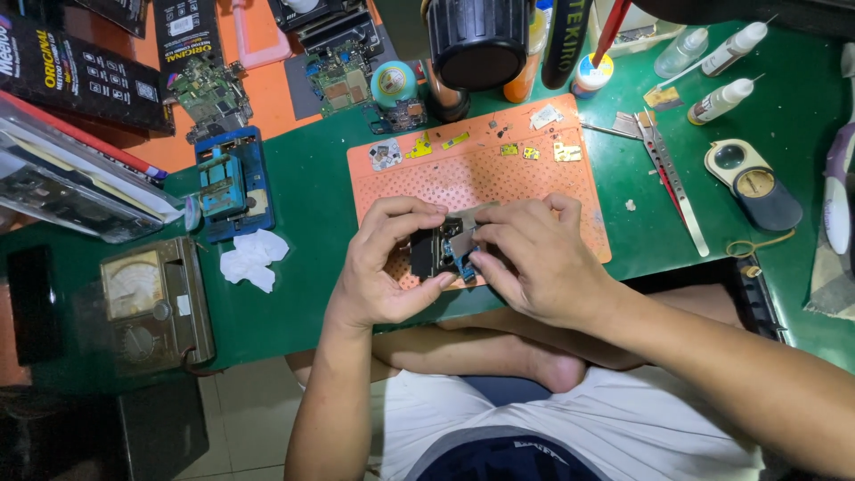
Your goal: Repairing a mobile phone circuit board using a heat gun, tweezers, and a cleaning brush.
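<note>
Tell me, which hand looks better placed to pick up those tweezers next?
Probably the right hand. The tweezers lie on the green table to its right, beyond the orange mat. The left hand sits farther away, cradling the small circuit board.

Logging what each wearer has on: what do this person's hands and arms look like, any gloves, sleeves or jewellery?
Both hands, left hand and right hand, are bare: no gloves, and no rings show. Both forearms are uncovered to the frame's edge, with no sleeves, watch or wristband in view. Fingernails look short and unpainted.
</note>
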